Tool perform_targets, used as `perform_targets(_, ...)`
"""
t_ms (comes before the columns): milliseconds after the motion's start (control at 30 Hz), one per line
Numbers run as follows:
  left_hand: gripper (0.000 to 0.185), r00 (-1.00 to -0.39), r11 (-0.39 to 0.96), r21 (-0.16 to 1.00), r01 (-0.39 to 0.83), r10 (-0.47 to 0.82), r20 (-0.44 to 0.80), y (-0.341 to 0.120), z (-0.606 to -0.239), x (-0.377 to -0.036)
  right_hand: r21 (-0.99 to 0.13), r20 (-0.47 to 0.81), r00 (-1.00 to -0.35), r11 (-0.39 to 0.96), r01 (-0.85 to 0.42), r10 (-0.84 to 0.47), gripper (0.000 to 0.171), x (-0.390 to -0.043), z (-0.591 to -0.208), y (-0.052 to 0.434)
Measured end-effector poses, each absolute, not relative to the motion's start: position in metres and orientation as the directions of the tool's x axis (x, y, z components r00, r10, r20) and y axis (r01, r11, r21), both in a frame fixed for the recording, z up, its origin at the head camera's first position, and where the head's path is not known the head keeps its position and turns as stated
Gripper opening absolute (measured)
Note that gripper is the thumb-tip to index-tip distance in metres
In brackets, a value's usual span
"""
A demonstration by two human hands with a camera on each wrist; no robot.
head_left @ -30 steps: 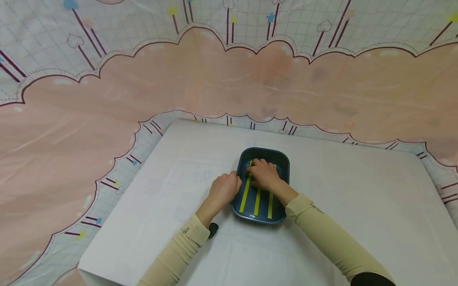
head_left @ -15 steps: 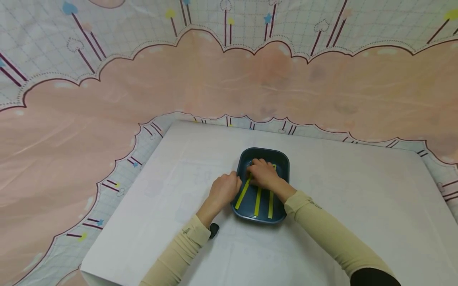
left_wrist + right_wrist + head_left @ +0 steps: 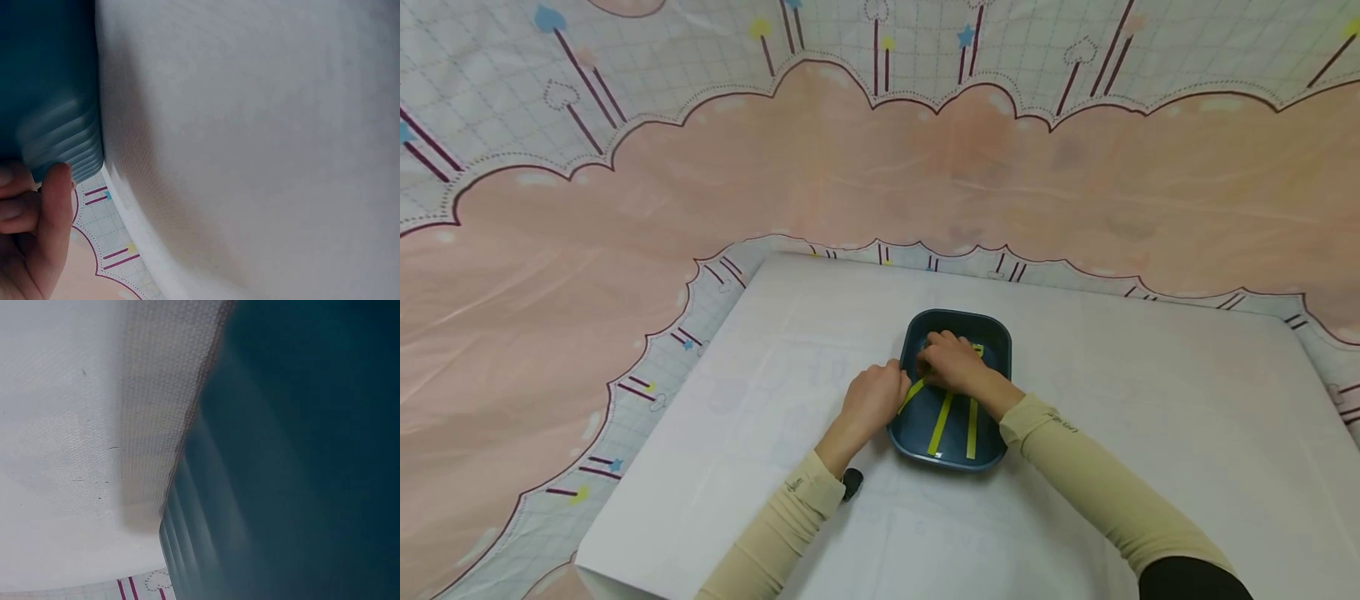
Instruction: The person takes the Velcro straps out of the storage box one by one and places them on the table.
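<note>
A dark blue rectangular container [image 3: 955,313] with rounded corners stands on the white table. My left hand [image 3: 875,396] grips its left rim; in the left wrist view its curled fingers [image 3: 57,212] sit against the ribbed corner of the container [image 3: 56,75]. Inside, my right hand [image 3: 953,364] pinches a thin yellow strip [image 3: 913,392], which slants toward the left wall. The strip's far end is hidden under the fingers. Two more yellow strips, a middle one [image 3: 940,423] and a right one [image 3: 972,429], lie lengthwise on the container's floor. The right wrist view shows only the container's outer wall [image 3: 300,475].
The white tabletop [image 3: 1120,417] spreads around the container, its left edge running diagonally toward the front. A patterned pink and white cloth [image 3: 775,175] hangs behind and beside the table. A small black object [image 3: 852,483] sits at the left wrist.
The left yellow strip's near end has swung left and away from me, from nearly lengthwise to a steep slant. The middle strip has tilted slightly. Both hands have stayed nearly in place.
</note>
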State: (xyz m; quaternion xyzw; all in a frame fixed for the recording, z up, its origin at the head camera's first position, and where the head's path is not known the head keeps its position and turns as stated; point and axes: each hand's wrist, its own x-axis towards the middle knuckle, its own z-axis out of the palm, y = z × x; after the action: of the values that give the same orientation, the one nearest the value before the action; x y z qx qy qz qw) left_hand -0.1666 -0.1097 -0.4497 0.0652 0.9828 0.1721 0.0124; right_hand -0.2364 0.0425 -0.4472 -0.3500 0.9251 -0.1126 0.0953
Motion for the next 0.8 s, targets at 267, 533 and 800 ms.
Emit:
perform_targets(267, 0.027, -0.989, 0.934, 0.328, 0.143, 0.146, 0.018, -0.1097, -0.4484, -0.1658, -0.26, -0.067, -0.698, 0.688, -0.678, -0.713, 0.011, -0.2392, -0.4485, 0.045)
perform_targets(533, 0.027, -0.991, 0.935, 0.332, 0.128, 0.135, 0.003, -0.1093, -0.4469, -0.1659, -0.226, -0.097, -0.647, 0.649, -0.726, -0.757, 0.008, -0.2411, -0.4464, 0.0459)
perform_targets(800, 0.026, -0.991, 0.938, 0.322, 0.13, 0.135, 0.006, -0.1085, -0.446, -0.1641, -0.156, -0.106, -0.598, 0.607, -0.779, -0.794, 0.005, -0.2433, -0.4483, 0.0456)
